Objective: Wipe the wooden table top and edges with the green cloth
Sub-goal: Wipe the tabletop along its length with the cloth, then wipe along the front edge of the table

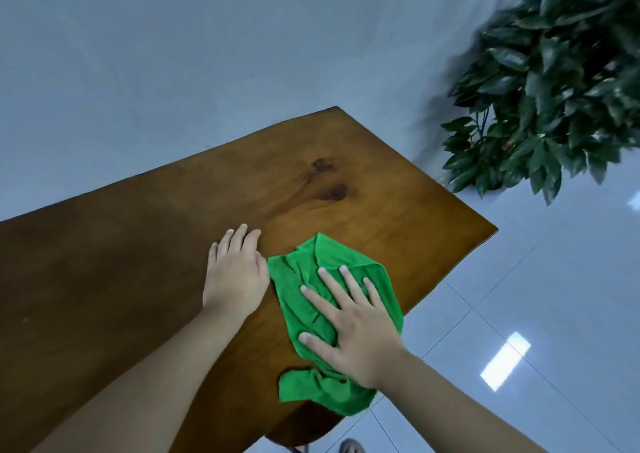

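The wooden table top [145, 251] fills the left and middle of the head view, with dark knots near its far end. A crumpled green cloth [304, 279] lies near the table's right edge, and part of it hangs over that edge. My right hand [349, 328] presses flat on the cloth with fingers spread. My left hand [235, 272] rests palm down on the bare wood just left of the cloth, fingers together, holding nothing.
A leafy potted plant [554, 85] stands on the floor past the table's far right corner. Glossy pale floor tiles [519, 296] lie to the right. A grey wall [173, 54] runs behind the table. A dark rounded seat [304, 428] shows under the near edge.
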